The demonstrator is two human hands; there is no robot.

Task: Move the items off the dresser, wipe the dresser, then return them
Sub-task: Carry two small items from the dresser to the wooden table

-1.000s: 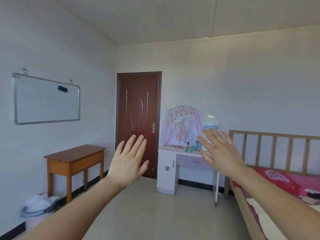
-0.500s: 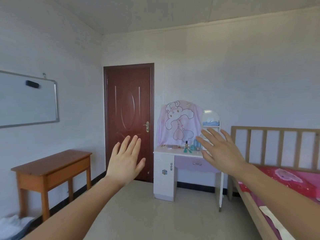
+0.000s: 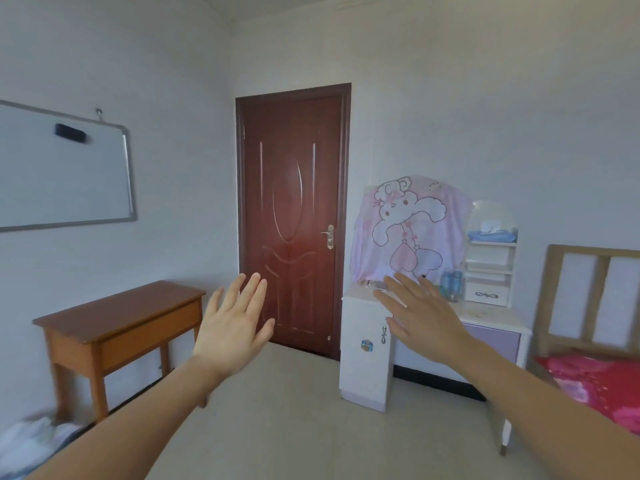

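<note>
A white dresser (image 3: 367, 362) with a lilac drawer stands against the far wall, right of the door. A pink cartoon cloth (image 3: 408, 230) hangs over its mirror. On its top lie small items near the left end and a blue bottle (image 3: 452, 284); a small white shelf unit (image 3: 490, 271) at the right holds a blue tissue pack (image 3: 491, 235). My left hand (image 3: 233, 327) is raised in mid-air with fingers spread, holding nothing. My right hand (image 3: 420, 318) is also spread and empty, in front of the dresser top and hiding part of it.
A dark red door (image 3: 294, 216) is shut at centre. A brown wooden table (image 3: 117, 320) stands along the left wall under a whiteboard (image 3: 62, 174). A bin with a white bag (image 3: 31, 441) sits at the lower left. A bed with red bedding (image 3: 595, 375) is at the right.
The view has come closer to the dresser and turned a little, so door and dresser look larger. Both hands stay raised and spread, empty.
</note>
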